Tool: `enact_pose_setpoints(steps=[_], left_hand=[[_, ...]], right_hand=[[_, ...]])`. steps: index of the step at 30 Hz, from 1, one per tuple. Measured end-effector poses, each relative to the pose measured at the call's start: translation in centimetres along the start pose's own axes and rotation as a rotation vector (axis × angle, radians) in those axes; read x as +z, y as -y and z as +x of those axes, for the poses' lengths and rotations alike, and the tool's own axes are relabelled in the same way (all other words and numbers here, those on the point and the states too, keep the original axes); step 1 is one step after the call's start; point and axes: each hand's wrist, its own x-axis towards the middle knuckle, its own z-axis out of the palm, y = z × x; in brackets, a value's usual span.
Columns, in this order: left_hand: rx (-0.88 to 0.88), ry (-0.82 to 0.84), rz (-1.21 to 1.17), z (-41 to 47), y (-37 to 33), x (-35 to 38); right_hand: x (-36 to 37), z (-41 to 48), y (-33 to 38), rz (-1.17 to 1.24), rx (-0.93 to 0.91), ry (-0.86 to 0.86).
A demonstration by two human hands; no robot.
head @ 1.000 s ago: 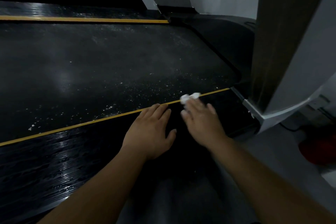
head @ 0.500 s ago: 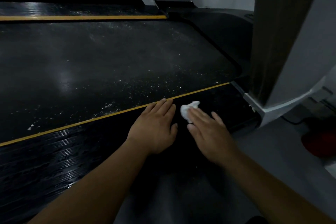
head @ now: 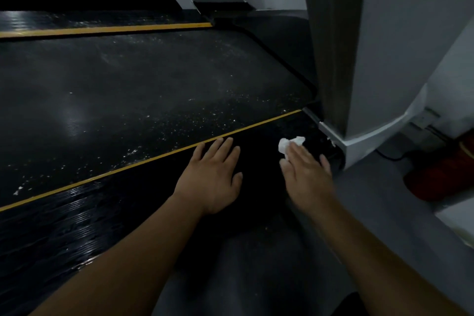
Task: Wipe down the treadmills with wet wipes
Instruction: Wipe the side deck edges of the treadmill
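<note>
The treadmill's black belt [head: 133,100], speckled with white flecks, fills the left and middle of the head view. A yellow stripe borders the ribbed black side rail [head: 59,223] nearest me. My left hand [head: 213,177] rests flat on that rail, fingers straight, tips at the stripe. A crumpled white wet wipe [head: 288,143] lies on the rail near the front post. My right hand [head: 306,174] presses it down with straight fingers; most of the wipe shows beyond the fingertips.
A grey treadmill upright [head: 379,41] with a white base stands right of the rail's end. A red object [head: 446,174] and a dark cable lie on the grey floor [head: 384,226] at right. A second yellow stripe [head: 107,29] edges the far rail.
My right hand has slid the wipe to the right along the near rail, away from the yellow stripe and towards the upright's base. My left hand stays planted on the rail.
</note>
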Motion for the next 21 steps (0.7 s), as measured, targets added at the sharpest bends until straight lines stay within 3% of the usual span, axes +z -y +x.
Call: enact_pose_setpoints(steps=[5, 10, 15, 19, 21], left_hand=[[0.029, 0.014, -0.009, 0.7, -0.9, 0.1], [0.042, 0.021, 0.021, 1.4, -1.6, 0.1], [0.049, 0.028, 0.007, 2.5, -2.5, 0.3], [0.055, 0.038, -0.005, 2.9, -2.7, 0.2], [0.054, 0.033, -0.002, 3.2, -2.8, 0.3]], right_hand=[[1.3, -4.7, 2.2, 0.008, -0.283, -0.008], [0.0, -0.6, -1.4, 0.022, 0.034, -0.074], [0.7, -4.6, 0.0, 0.012, -0.230, -0.014], [-0.4, -0.5, -3.4, -0.015, 0.055, -0.074], [-0.3, 0.8, -1.9, -0.013, 0.065, -0.064]])
